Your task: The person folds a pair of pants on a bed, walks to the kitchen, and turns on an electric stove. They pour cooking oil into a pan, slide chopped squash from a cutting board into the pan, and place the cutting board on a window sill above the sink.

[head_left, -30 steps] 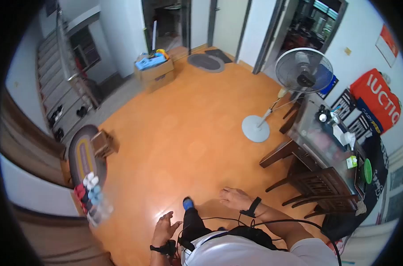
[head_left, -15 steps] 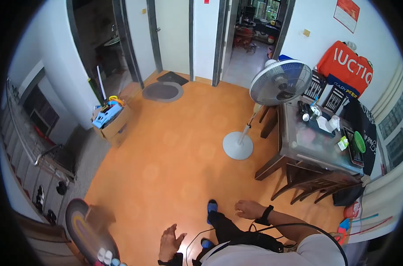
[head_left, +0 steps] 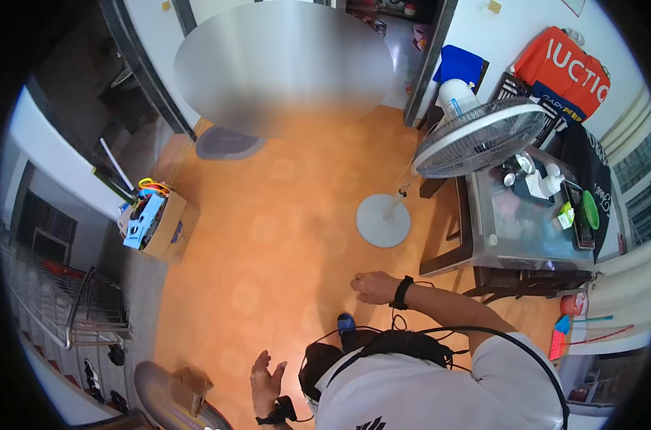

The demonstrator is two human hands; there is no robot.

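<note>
My left hand [head_left: 266, 381] hangs over the orange floor [head_left: 247, 287], thumb apart from the fingers, holding nothing. Farther right and higher in view is my right hand [head_left: 375, 287], its fingers curled loosely; nothing shows in it. Each wrist wears a black strap. The nearest thing ahead of the right hand is the round white base [head_left: 383, 221] of a standing fan [head_left: 481, 137], and the hand does not touch it. My blue shoe [head_left: 346, 322] is on the floor below that hand.
A glass-topped table [head_left: 515, 233] with several items stands at the right. On the left are a cardboard box [head_left: 169, 229] of tools, a stair railing [head_left: 71, 315] and an oval rug [head_left: 153, 390] with a small box [head_left: 191, 389]. A grey mat [head_left: 229, 143] lies near the doorways.
The view has shifted, and the fan and table now look closer. My right hand has moved up and slightly left in view, its fingers more curled. My left hand stays low with fingers spread.
</note>
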